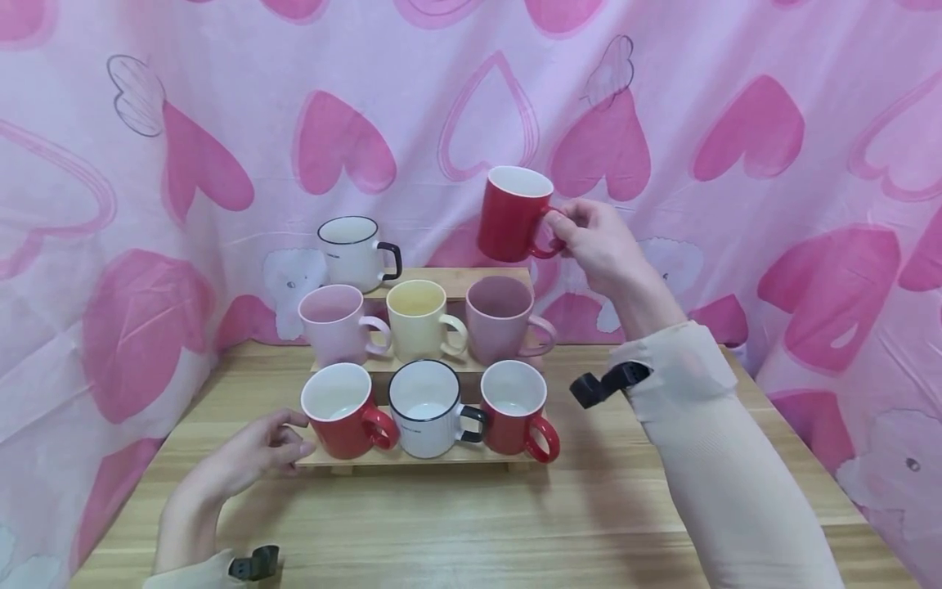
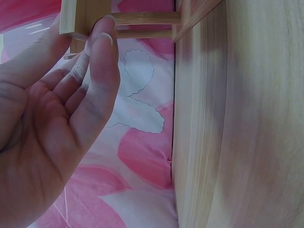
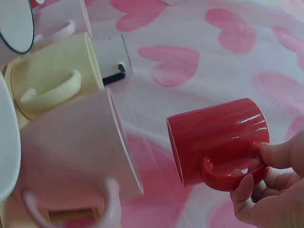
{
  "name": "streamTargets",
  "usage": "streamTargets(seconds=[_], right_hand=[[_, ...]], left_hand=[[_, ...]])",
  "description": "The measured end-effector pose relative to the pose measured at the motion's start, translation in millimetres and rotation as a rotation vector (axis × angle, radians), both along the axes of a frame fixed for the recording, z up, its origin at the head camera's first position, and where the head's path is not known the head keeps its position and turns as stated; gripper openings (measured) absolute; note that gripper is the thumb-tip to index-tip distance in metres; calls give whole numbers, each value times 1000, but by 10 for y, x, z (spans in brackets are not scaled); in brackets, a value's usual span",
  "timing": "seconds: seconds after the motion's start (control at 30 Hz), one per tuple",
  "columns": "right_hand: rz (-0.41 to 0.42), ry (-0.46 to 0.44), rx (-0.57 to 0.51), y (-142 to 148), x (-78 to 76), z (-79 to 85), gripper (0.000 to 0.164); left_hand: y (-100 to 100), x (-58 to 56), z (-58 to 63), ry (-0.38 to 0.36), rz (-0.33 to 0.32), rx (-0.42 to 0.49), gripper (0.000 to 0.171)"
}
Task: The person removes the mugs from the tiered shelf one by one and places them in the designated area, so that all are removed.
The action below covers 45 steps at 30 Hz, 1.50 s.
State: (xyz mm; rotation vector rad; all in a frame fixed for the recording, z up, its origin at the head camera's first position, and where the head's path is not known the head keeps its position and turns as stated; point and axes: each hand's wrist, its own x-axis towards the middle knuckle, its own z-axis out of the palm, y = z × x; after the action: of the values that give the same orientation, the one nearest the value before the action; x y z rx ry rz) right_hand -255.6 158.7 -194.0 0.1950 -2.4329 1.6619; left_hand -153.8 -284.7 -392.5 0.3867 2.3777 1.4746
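My right hand pinches the handle of a red mug with a white inside. It holds the mug upright in the air, above the right end of the rack's top tier. In the right wrist view, thumb and fingers close round the red handle. My left hand is at the left end of a stepped wooden rack, by the lowest tier. The left wrist view shows its thumb and fingertips pinching the corner of the board. Below the raised mug, a mauve mug stands on the middle tier.
On the top tier a white mug with a black handle stands at left. The middle tier also bears a pink mug and a yellow mug. Two red mugs flank a white black-rimmed mug in front. A heart-patterned curtain hangs behind.
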Motion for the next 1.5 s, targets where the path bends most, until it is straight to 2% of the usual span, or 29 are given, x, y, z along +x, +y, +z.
streamTargets(seconds=[0.27,0.57,0.87,1.3,1.5], right_hand=[[-81,67,19,298,152,-108,23],[-131,65,-7,545,246,-268,25],[-200,97,-6,700,326,-463,24],[-317,33,-45,758,273,-900,26],[-372,8,-87,668,229,-1150,26]], left_hand=[[8,6,-1,-11,13,10,47],[21,5,-25,-18,24,-16,47],[43,-20,-20,14,11,-24,47],[43,-39,-19,24,12,-24,46],[-28,41,-29,25,16,-42,45]])
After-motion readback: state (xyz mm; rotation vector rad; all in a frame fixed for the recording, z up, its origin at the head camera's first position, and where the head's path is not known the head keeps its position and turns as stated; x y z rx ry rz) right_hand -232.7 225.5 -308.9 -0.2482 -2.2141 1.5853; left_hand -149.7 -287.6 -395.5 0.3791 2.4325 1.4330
